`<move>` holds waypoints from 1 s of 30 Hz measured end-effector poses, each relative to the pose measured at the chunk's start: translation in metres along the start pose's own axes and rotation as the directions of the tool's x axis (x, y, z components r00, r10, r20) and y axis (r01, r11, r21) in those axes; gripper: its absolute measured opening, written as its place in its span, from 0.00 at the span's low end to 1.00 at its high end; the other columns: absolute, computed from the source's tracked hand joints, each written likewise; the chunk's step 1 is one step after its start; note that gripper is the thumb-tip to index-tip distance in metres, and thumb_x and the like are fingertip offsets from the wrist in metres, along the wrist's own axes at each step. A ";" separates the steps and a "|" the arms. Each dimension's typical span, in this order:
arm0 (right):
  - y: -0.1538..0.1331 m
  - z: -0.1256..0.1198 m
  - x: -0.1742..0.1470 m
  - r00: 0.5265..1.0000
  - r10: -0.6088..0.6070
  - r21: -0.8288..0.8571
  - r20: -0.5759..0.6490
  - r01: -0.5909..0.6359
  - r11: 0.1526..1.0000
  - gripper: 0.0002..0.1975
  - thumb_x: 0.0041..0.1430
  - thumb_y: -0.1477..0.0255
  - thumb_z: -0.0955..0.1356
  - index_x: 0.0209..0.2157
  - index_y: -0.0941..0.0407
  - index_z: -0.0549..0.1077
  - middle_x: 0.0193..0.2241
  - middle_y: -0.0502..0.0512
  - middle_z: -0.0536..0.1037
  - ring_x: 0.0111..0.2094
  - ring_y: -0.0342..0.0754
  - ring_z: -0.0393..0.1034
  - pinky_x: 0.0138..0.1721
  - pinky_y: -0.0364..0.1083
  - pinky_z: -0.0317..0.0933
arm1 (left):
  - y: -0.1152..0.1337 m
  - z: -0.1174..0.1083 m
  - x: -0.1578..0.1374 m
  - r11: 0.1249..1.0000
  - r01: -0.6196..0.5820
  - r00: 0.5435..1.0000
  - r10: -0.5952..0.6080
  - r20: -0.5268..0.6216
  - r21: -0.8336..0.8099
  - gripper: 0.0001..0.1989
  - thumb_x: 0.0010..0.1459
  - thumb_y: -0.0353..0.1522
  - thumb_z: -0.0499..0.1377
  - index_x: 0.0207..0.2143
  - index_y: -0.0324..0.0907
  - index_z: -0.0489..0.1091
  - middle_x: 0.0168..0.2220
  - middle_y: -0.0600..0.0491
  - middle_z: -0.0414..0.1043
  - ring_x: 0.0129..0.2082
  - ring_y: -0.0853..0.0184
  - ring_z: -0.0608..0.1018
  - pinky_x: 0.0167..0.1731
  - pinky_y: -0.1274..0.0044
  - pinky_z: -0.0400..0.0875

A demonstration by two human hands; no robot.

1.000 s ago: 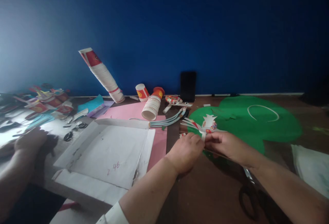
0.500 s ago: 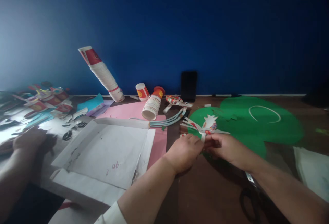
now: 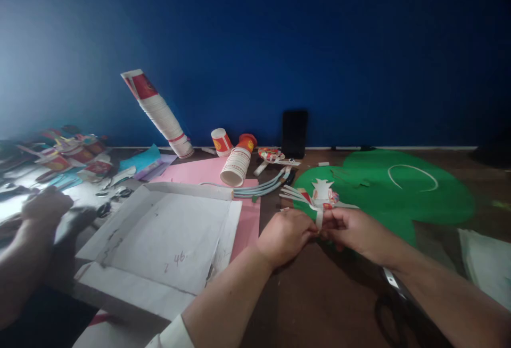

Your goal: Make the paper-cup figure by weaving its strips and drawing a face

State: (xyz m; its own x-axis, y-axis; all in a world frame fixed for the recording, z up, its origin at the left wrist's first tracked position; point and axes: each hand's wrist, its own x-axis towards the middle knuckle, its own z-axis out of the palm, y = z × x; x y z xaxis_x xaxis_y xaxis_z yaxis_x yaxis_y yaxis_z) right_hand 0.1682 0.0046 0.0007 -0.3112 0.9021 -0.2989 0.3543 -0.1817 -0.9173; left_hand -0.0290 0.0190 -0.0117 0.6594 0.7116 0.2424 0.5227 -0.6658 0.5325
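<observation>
Brown table (image 3: 311,300), blue wall (image 3: 255,44) far side, green paper (image 3: 431,204) right, left hand (image 3: 286,236) and right hand (image 3: 353,229) both pinching some cut-paper thing (image 3: 321,192).

My left hand (image 3: 284,235) and right hand (image 3: 348,226) hide the lower end of the cut paper piece (image 3: 322,195). My right forearm (image 3: 447,290) covers part of the scissors (image 3: 391,279). The right edge crops the white sheets (image 3: 484,264), the left edge a co-worker's arm (image 3: 24,263); the decorated cups (image 3: 77,156) beyond it are blurred.
</observation>
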 end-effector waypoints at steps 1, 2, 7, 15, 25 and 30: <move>0.000 -0.001 0.000 1.000 -0.002 0.002 0.003 0.002 1.000 0.06 0.47 0.67 0.71 0.27 0.55 0.74 0.21 0.46 0.71 0.21 0.41 0.63 0.23 0.41 0.59 | 0.001 -0.001 0.000 0.998 0.039 0.999 -0.039 -0.006 -0.041 0.07 0.60 0.31 0.58 0.34 0.41 0.76 0.36 0.52 0.78 0.39 0.66 0.76 0.43 0.77 0.68; 0.000 -0.001 0.001 1.000 0.000 0.006 0.003 0.000 1.000 0.06 0.47 0.68 0.71 0.27 0.55 0.74 0.21 0.46 0.71 0.21 0.41 0.63 0.23 0.41 0.59 | 0.002 -0.001 0.000 0.993 0.080 0.997 -0.082 -0.008 -0.089 0.06 0.59 0.30 0.59 0.34 0.41 0.76 0.35 0.52 0.78 0.38 0.66 0.76 0.43 0.77 0.68; -0.006 -0.001 0.000 0.998 0.035 0.030 -0.043 -0.034 0.999 0.07 0.45 0.68 0.72 0.29 0.56 0.76 0.20 0.46 0.71 0.20 0.40 0.62 0.22 0.41 0.58 | 0.005 -0.002 0.000 0.851 0.292 0.941 -0.337 -0.027 -0.436 0.05 0.56 0.31 0.61 0.33 0.42 0.77 0.32 0.54 0.77 0.33 0.68 0.77 0.37 0.79 0.70; -0.009 0.001 0.000 0.997 0.029 0.130 -0.070 -0.020 0.991 0.11 0.47 0.67 0.72 0.34 0.57 0.77 0.28 0.53 0.78 0.24 0.41 0.65 0.25 0.41 0.61 | 0.013 0.003 0.005 0.243 0.557 0.723 -0.612 0.320 -0.795 0.08 0.55 0.29 0.61 0.38 0.35 0.74 0.23 0.54 0.72 0.17 0.74 0.72 0.22 0.81 0.69; -0.009 0.006 -0.001 0.989 -0.004 0.143 -0.149 0.026 0.989 0.15 0.48 0.63 0.72 0.38 0.56 0.77 0.35 0.56 0.80 0.28 0.44 0.70 0.27 0.42 0.64 | 0.023 0.014 0.008 -0.010 0.470 0.640 -0.684 0.349 -0.883 0.10 0.51 0.32 0.67 0.33 0.33 0.76 0.22 0.55 0.70 0.19 0.74 0.74 0.22 0.82 0.70; -0.006 0.006 0.002 0.986 -0.039 0.160 -0.164 0.066 0.985 0.16 0.49 0.61 0.72 0.38 0.56 0.77 0.37 0.57 0.80 0.31 0.46 0.72 0.29 0.42 0.66 | 0.028 0.016 0.012 -0.036 0.458 0.596 -0.728 0.337 -0.888 0.10 0.52 0.33 0.66 0.32 0.33 0.75 0.20 0.56 0.68 0.18 0.74 0.73 0.21 0.82 0.68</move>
State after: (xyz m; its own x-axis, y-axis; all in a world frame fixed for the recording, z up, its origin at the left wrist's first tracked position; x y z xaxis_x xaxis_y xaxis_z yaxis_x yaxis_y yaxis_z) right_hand 0.1597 0.0050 0.0041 -0.1760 0.9605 -0.2157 0.1875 -0.1824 -0.9652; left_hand 0.0019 0.0057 -0.0066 0.1947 0.8337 -0.5167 -0.1963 0.5492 0.8123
